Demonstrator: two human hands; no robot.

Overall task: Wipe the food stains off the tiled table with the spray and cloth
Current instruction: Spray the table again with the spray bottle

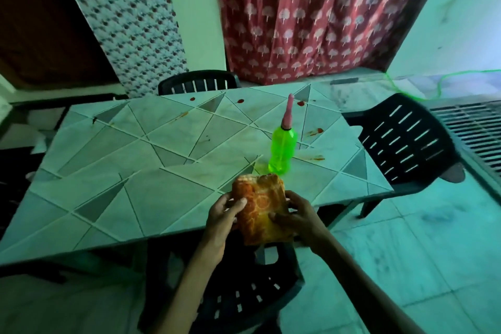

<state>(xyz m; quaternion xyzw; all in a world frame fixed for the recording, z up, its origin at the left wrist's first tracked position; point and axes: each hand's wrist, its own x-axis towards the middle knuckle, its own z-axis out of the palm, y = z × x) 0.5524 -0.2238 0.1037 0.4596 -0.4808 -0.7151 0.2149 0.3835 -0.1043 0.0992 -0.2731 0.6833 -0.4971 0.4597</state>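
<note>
While the left hand (225,211) and right hand (295,215) are gripping the orange cloth (260,209), fingers curled round its sides, above the near edge of the tiled table (135,171), the spray bottle (283,149) is standing at twelve o'clock from it, red stains (315,131) lying at one o'clock.

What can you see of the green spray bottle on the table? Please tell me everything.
The spray bottle is bright green, translucent plastic, with a waisted body, a black collar and a long pink nozzle pointing up. It stands upright on the tiled table, toward its right near part, just beyond the cloth. No hand touches it.
</note>
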